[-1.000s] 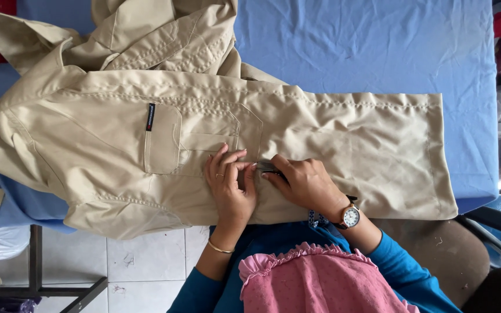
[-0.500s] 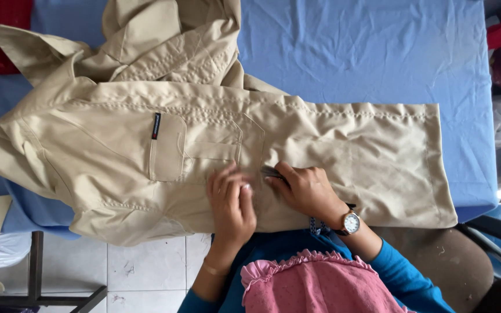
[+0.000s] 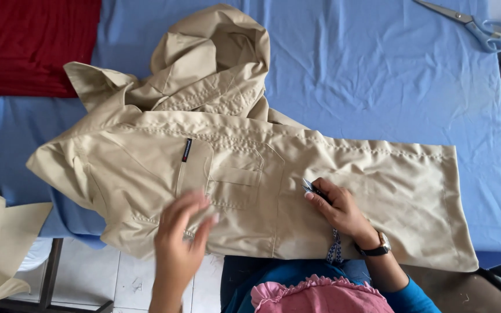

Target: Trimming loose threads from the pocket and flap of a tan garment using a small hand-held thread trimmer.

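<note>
The left hand is at about 7 o'clock in the view. It is blurred; its fingers are spread open and lie flat over the lower edge of the jacket, holding nothing. The right hand is at about 5 o'clock, wrist bent, with a watch on it. Its fingers are closed around a small snipper, whose metal tips point to 10 o'clock and touch the cloth.

The jacket is beige and lies spread on the counter, which has a blue cover. Its hood is crumpled at 12 o'clock. A chest pocket with stitched seams is just left of the right hand, and a small dark label is sewn beside it. The jacket's lower edge hangs a little over the counter's near side.

Blue-handled scissors lie at 2 o'clock, well apart from the hands. A red cloth lies at 10 o'clock.
</note>
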